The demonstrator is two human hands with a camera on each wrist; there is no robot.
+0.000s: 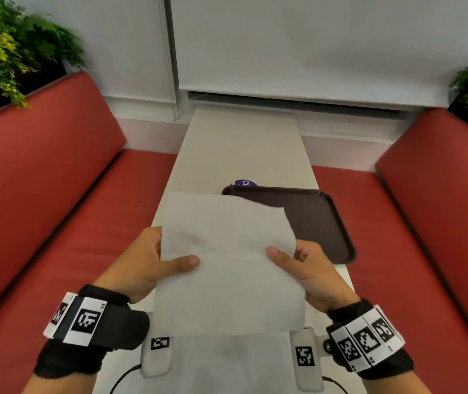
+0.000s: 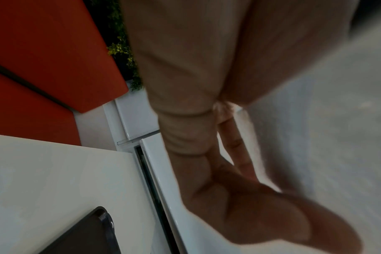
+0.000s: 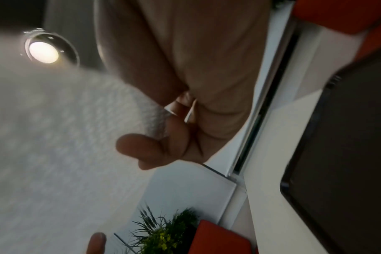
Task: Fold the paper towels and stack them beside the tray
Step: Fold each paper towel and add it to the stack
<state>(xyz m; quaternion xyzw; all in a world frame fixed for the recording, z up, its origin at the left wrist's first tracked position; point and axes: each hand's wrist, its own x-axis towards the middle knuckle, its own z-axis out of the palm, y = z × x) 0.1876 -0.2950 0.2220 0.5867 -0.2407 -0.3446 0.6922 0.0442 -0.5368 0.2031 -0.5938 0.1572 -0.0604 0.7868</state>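
I hold one white paper towel (image 1: 227, 268) up in the air above the near end of the white table (image 1: 241, 149). My left hand (image 1: 153, 263) pinches its left edge, thumb on top and fingers behind. On the right edge, my right hand (image 1: 298, 263) pinches it the same way. The sheet hangs bent, its lower part curling toward me. A dark brown tray (image 1: 321, 223) lies on the table at the right, partly hidden behind the towel. The left wrist view shows the towel (image 2: 326, 128) beside my palm, and the right wrist view shows the towel (image 3: 61, 137) under my thumb.
Red bench seats (image 1: 56, 194) run along both sides of the narrow table. A purple round object (image 1: 244, 182) peeks out behind the tray's far edge. Green plants (image 1: 8, 49) stand at the back corners. The far half of the table is bare.
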